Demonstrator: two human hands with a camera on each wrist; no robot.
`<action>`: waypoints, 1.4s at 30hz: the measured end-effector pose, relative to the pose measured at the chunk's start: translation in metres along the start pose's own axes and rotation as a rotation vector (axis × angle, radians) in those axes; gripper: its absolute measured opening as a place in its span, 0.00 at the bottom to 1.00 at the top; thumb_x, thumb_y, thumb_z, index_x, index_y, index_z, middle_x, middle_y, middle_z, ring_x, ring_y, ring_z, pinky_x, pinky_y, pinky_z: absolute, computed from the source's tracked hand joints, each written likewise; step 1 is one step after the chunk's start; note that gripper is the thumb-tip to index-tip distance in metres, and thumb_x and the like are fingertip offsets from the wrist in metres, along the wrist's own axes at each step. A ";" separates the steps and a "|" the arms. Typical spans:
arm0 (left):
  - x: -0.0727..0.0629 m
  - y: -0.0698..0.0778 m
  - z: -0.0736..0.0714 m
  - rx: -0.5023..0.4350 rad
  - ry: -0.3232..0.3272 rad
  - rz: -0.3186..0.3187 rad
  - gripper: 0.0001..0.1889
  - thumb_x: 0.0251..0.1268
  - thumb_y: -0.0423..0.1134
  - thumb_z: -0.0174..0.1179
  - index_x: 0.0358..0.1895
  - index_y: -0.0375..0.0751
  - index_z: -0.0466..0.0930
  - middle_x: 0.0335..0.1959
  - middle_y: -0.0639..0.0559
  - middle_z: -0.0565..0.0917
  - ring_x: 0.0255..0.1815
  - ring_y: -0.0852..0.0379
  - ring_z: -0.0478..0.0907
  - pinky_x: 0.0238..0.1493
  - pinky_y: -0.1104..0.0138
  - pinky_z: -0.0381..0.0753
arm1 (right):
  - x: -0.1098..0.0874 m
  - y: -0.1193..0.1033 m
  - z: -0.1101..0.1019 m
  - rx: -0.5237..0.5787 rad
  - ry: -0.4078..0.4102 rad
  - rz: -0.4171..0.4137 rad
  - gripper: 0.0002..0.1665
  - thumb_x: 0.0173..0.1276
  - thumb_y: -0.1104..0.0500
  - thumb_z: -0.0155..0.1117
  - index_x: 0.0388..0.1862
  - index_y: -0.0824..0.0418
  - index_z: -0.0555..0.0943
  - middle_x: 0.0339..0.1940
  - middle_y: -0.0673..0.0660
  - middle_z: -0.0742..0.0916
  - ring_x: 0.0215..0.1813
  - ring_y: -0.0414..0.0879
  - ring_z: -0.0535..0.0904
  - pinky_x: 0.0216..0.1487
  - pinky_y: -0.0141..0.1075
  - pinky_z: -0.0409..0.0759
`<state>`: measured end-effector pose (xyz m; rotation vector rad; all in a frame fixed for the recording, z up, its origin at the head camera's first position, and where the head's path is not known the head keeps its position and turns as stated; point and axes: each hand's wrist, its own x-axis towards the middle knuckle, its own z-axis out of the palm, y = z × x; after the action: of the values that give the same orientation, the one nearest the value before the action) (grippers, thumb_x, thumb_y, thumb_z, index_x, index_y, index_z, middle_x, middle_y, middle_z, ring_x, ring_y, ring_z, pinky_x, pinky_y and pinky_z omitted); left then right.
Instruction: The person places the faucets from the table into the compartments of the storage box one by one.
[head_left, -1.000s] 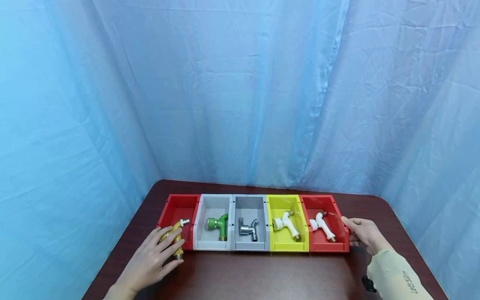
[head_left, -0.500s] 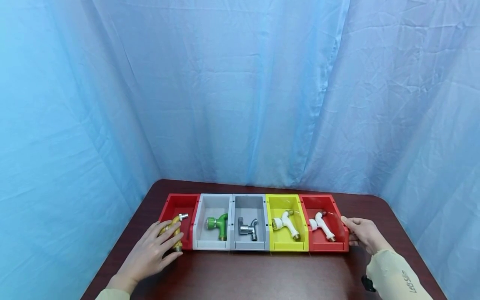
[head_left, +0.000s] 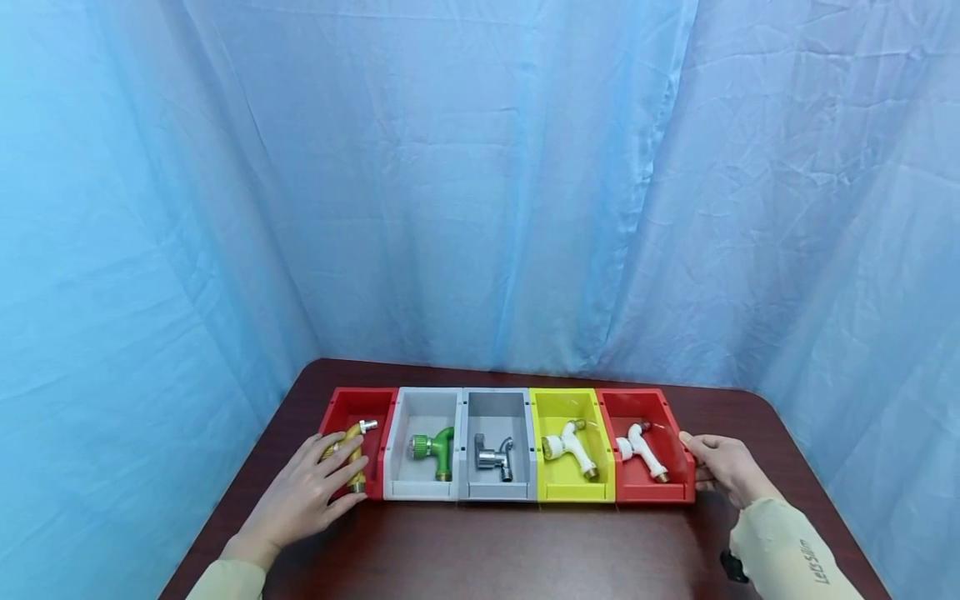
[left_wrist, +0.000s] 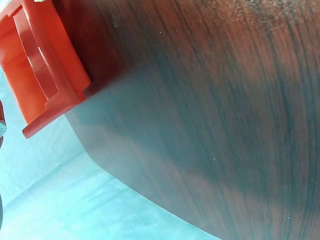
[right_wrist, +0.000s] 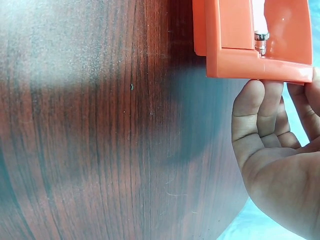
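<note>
In the head view, my left hand (head_left: 307, 483) holds a yellow faucet (head_left: 356, 475) by its body, over or inside the leftmost red bin (head_left: 367, 396). Its fingers hide part of the faucet, so whether it touches the bin floor cannot be told. The left wrist view shows that red bin (left_wrist: 65, 102) but not the faucet. My right hand (head_left: 727, 467) grips the side of the rightmost red bin (head_left: 686, 493), thumb at the rim. In the right wrist view, curled fingers (right_wrist: 248, 100) press the bin's outer wall. A white faucet (head_left: 647, 454) lies in this bin.
Between the red bins stand a white bin (head_left: 422, 492) with a green faucet (head_left: 441, 454), a grey bin (head_left: 498, 493) with a chrome faucet (head_left: 495, 457) and a yellow bin (head_left: 577, 494) with another white faucet (head_left: 573, 448). Blue curtains (head_left: 480, 208) surround the dark wooden table (head_left: 510, 550).
My left hand has carried the yellow faucet slightly forward, farther over the leftmost red bin. The right hand keeps its grip, and the row of bins has shifted very slightly left in view.
</note>
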<state>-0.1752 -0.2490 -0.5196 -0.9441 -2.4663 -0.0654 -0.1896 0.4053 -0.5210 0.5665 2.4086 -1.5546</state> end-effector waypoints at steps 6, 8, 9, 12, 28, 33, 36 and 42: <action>0.004 -0.003 0.000 0.007 -0.040 -0.011 0.36 0.69 0.73 0.49 0.64 0.51 0.83 0.69 0.44 0.78 0.68 0.40 0.72 0.64 0.38 0.75 | 0.002 -0.002 0.000 0.012 -0.009 0.019 0.40 0.79 0.41 0.56 0.67 0.76 0.71 0.35 0.57 0.86 0.32 0.48 0.82 0.39 0.43 0.88; 0.006 -0.004 0.001 0.013 -0.046 -0.007 0.34 0.61 0.68 0.65 0.64 0.51 0.84 0.69 0.44 0.78 0.68 0.40 0.72 0.64 0.38 0.75 | 0.002 -0.002 -0.001 0.013 -0.011 0.019 0.40 0.79 0.41 0.56 0.67 0.76 0.70 0.35 0.57 0.86 0.32 0.48 0.83 0.39 0.43 0.88; 0.007 -0.005 0.001 0.013 -0.048 -0.004 0.34 0.55 0.64 0.72 0.64 0.51 0.84 0.69 0.44 0.78 0.68 0.40 0.72 0.64 0.37 0.75 | 0.002 -0.001 -0.001 0.011 -0.008 0.020 0.40 0.79 0.41 0.57 0.67 0.76 0.71 0.35 0.57 0.86 0.32 0.48 0.82 0.40 0.43 0.88; 0.010 -0.006 0.004 0.010 -0.050 -0.003 0.36 0.48 0.57 0.79 0.63 0.50 0.84 0.68 0.44 0.79 0.67 0.40 0.73 0.64 0.37 0.74 | 0.002 -0.001 -0.001 0.006 -0.010 0.012 0.41 0.79 0.40 0.56 0.68 0.76 0.70 0.35 0.57 0.86 0.33 0.49 0.82 0.40 0.44 0.88; 0.018 -0.010 0.006 -0.001 -0.157 -0.079 0.37 0.51 0.58 0.77 0.66 0.51 0.82 0.71 0.46 0.77 0.71 0.41 0.69 0.69 0.38 0.70 | 0.001 -0.001 -0.001 0.013 -0.013 0.016 0.39 0.79 0.41 0.56 0.67 0.76 0.71 0.34 0.55 0.87 0.33 0.48 0.83 0.39 0.42 0.88; 0.019 -0.011 0.009 -0.010 -0.163 -0.082 0.36 0.52 0.58 0.77 0.66 0.51 0.82 0.70 0.46 0.77 0.71 0.40 0.70 0.69 0.38 0.70 | 0.000 -0.002 0.000 0.013 -0.010 0.008 0.39 0.80 0.42 0.55 0.67 0.77 0.71 0.34 0.54 0.87 0.32 0.48 0.83 0.39 0.43 0.88; 0.019 -0.012 0.010 -0.011 -0.167 -0.083 0.36 0.52 0.58 0.76 0.66 0.51 0.82 0.70 0.46 0.77 0.71 0.40 0.70 0.70 0.38 0.70 | -0.001 -0.002 0.001 0.008 -0.007 0.004 0.39 0.80 0.42 0.55 0.67 0.77 0.70 0.34 0.54 0.87 0.32 0.48 0.82 0.39 0.43 0.88; 0.020 -0.014 0.014 -0.008 -0.176 -0.090 0.35 0.53 0.59 0.75 0.66 0.51 0.82 0.70 0.46 0.78 0.70 0.40 0.70 0.70 0.39 0.69 | -0.001 -0.001 0.000 0.006 -0.002 -0.001 0.38 0.80 0.42 0.55 0.66 0.77 0.71 0.33 0.54 0.87 0.32 0.48 0.82 0.39 0.43 0.88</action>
<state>-0.2031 -0.2440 -0.5206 -0.8745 -2.6718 -0.0233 -0.1896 0.4043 -0.5197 0.5648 2.4043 -1.5622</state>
